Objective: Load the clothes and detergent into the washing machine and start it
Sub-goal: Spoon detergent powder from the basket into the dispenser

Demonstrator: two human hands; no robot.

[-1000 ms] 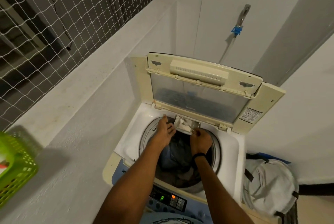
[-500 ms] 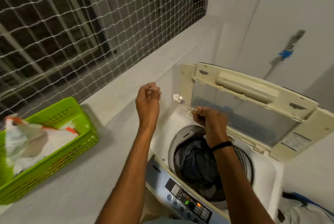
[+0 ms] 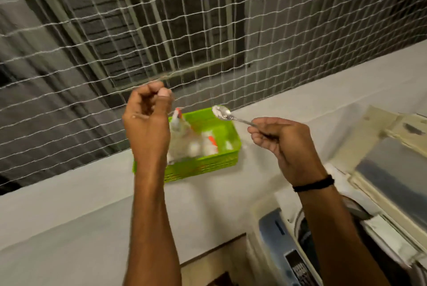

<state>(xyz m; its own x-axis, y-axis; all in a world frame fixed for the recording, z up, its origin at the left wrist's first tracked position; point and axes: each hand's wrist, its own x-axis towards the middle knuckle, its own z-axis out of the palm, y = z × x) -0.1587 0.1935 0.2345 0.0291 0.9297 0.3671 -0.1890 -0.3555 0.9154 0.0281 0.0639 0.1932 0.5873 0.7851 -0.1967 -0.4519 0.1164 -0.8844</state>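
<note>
Head view: right hand [image 3: 285, 144] pinches thin metal spoon [image 3: 222, 113], seemingly powder-dusted.

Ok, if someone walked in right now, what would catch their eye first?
The bright green basket on the white ledge, mid-frame, with a bag inside. Before it, the right hand holds a metal spoon dusted with white powder, beside the left hand raised in a fist. White netting fills the background above.

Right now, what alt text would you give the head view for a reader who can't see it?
A person's right hand holds a metal spoon dusted with white residue near a green basket on a white ledge, while the left hand is raised, fingers curled. Netting hangs behind; the open washing machine sits lower right.
</note>
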